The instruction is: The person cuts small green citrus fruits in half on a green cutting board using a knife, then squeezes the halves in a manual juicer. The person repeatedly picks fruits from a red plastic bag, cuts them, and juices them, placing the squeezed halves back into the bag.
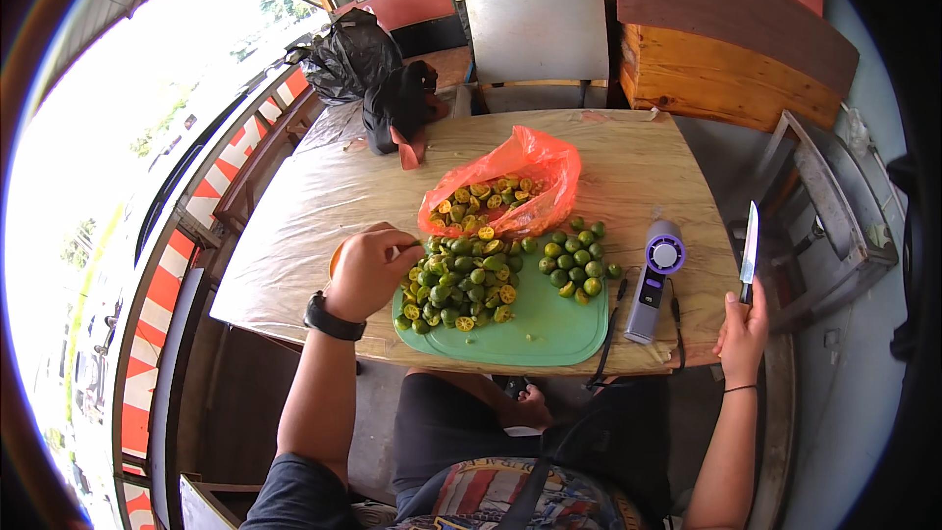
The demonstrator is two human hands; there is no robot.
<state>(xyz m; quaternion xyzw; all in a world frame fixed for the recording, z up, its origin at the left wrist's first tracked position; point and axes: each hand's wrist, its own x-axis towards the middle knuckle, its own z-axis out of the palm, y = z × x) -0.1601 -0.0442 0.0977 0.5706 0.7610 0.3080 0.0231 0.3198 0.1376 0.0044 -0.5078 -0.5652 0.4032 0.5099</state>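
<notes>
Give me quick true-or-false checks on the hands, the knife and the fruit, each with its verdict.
1. The right hand holds a knife. True.
2. The left hand is inside the bag. False: the left hand is at the left side of the fruit pile.
3. Cut fruit is in the red plastic bag. True.
4. The board holds only whole fruit. False: cut halves show on the green board.
5. A handheld fan lies right of the board. True.
</notes>
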